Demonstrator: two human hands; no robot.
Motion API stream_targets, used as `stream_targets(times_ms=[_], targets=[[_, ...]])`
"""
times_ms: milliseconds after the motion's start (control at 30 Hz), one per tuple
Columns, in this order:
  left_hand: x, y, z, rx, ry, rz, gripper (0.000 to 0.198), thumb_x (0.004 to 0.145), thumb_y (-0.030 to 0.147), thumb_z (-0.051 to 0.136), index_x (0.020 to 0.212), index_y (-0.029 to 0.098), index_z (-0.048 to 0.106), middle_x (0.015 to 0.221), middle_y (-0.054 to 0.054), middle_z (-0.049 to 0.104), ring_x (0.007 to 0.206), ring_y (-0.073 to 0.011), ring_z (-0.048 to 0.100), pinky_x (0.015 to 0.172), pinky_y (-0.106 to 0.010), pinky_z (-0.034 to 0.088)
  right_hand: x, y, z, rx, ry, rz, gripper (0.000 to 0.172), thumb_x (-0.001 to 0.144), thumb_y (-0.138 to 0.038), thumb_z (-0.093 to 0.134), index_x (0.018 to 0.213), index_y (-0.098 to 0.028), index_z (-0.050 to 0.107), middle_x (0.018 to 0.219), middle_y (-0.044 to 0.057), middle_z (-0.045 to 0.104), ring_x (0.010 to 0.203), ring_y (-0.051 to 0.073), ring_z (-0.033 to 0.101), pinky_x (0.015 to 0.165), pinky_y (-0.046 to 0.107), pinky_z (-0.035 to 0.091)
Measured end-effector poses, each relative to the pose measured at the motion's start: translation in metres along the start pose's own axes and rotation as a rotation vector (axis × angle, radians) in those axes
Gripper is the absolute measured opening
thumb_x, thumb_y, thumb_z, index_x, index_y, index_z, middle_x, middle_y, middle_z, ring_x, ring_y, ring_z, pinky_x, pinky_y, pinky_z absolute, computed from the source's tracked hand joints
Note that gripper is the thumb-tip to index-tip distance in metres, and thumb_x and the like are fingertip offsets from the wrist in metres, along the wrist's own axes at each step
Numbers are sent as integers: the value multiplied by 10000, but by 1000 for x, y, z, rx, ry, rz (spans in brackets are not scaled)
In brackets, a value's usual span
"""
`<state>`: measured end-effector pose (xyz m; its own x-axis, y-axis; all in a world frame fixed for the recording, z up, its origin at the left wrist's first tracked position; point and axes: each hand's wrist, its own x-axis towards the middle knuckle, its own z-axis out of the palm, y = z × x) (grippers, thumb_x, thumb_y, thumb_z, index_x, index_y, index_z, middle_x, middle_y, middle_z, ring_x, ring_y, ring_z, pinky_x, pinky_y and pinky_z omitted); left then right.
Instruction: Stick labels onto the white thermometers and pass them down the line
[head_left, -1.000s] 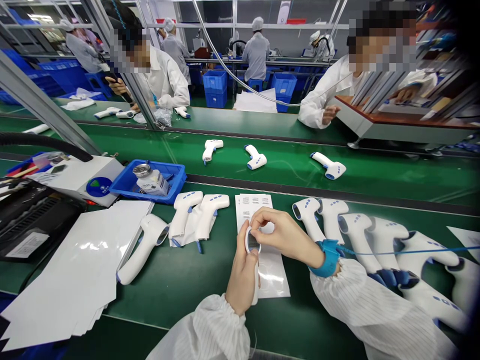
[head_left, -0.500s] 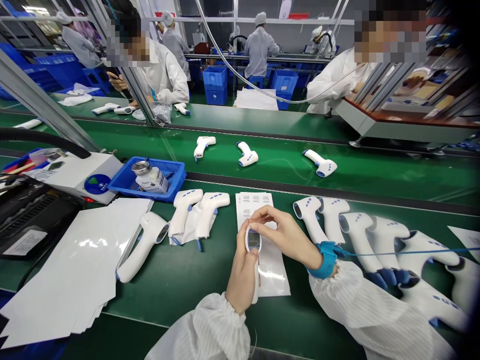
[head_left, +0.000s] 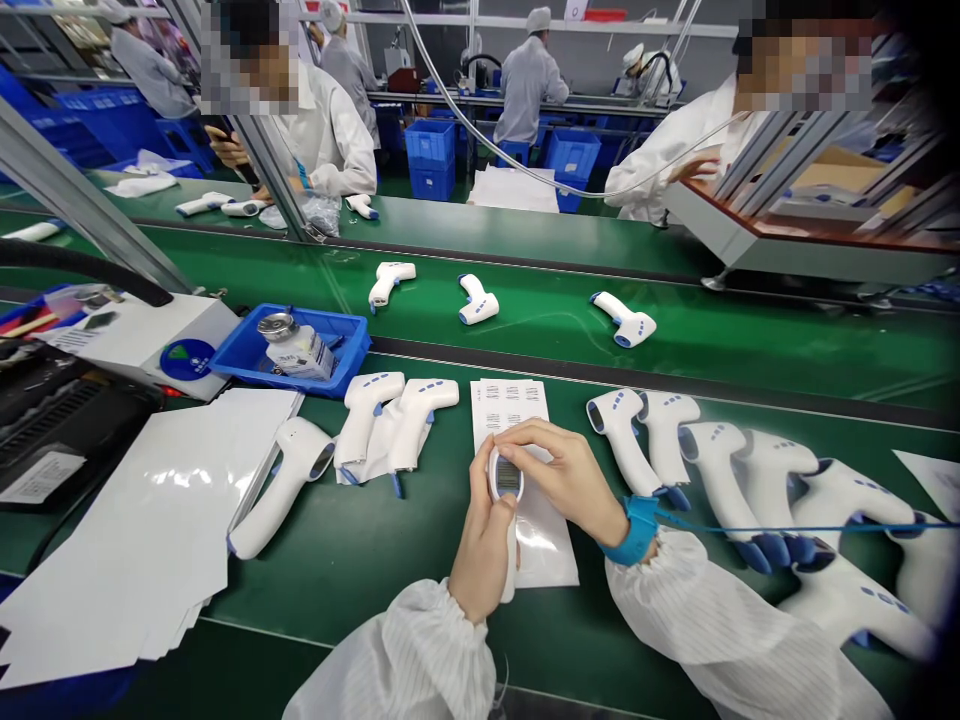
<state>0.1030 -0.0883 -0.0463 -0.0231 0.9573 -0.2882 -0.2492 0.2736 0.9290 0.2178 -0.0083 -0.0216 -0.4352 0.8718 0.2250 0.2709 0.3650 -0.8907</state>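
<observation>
My left hand (head_left: 484, 545) is wrapped round the grip of a white infrared thermometer (head_left: 506, 478) and holds it upright, its small screen facing me. My right hand (head_left: 566, 475) pinches at the top edge of that screen with thumb and forefinger; a blue wrist strap (head_left: 634, 530) with a blue cord sits on that wrist. Under both hands lies a white label sheet (head_left: 517, 405) on the green bench.
Several white thermometers (head_left: 720, 465) lie in a row at the right, three more (head_left: 390, 420) at the left beside a stack of white sheets (head_left: 150, 520). A blue tray (head_left: 247, 350) holds a bottle. Three thermometers (head_left: 476, 300) ride the green conveyor. People in white coats work across it.
The thermometers on the conveyor have drifted left. My hands have stayed on the thermometer, with the right fingers shifting slightly along the top of its screen.
</observation>
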Motion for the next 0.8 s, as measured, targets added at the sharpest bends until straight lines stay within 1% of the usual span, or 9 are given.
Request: stream_targets(times_ms=[100,167,267,367,467,533,600,700,800], targets=[[1,0,-2,-45,-28,-58,653,930,401,382,1519,337,106,1366,-134,474,474,-97,495,496,-304,458,2,-2,-1,-6,-18,13,96,904,-218,574,901,-228,669,956,29,695,940,185,628,858,335,485],[2,-1,-4,-49,-35,-45,712,901,361,429,1517,327,74,1315,-125,500,479,-91,469,500,-294,445,4,-2,-2,24,-99,46,89,866,-208,612,946,-230,645,1004,33,662,985,193,608,903,352,475],[1,-1,-7,-83,-82,-38,850,799,243,503,1509,296,37,1030,-59,597,472,-97,439,490,-272,413,2,0,-1,73,-255,69,335,785,-205,687,1101,-250,585,1153,51,581,1126,220,541,1009,398,430],[-1,6,-8,-224,-101,-42,921,697,172,495,1499,282,57,937,-34,616,457,-93,435,487,-268,409,-11,-2,6,98,-260,139,624,726,-211,731,1285,-272,461,1348,75,456,1284,244,431,1090,428,365],[3,23,-8,-412,-53,51,991,611,191,471,1504,284,52,1228,-84,586,752,-203,632,673,-350,509,-21,-11,13,184,-223,319,734,780,-290,693,1405,-269,308,1423,108,401,1272,243,468,1028,403,439],[9,36,-7,-451,-64,125,985,630,244,471,1513,280,34,1341,-87,532,1088,-297,596,879,-434,486,-14,-16,12,188,-284,345,633,842,-293,620,1397,-252,319,1358,108,491,1183,234,549,952,377,488],[17,44,-9,-340,-65,163,941,714,310,506,1517,296,16,1430,-85,456,1313,-320,431,1033,-473,382,10,-16,4,30,-316,304,490,873,-232,556,1335,-227,395,1247,89,591,1082,226,609,907,361,496],[25,46,-14,-21,-19,152,853,825,350,568,1514,353,66,1554,-60,265,1442,-300,203,1135,-483,230,76,2,-16,-482,-180,362,385,887,-197,520,1266,-182,449,1114,100,661,985,257,646,861,383,490],[26,36,-20,134,-106,-4,593,878,394,532,1440,338,352,1519,-79,323,1402,-351,270,1109,-545,249,152,28,-33,-678,-6,447,372,904,-188,520,1253,-77,457,1214,241,585,1106,353,581,909,488,442]])
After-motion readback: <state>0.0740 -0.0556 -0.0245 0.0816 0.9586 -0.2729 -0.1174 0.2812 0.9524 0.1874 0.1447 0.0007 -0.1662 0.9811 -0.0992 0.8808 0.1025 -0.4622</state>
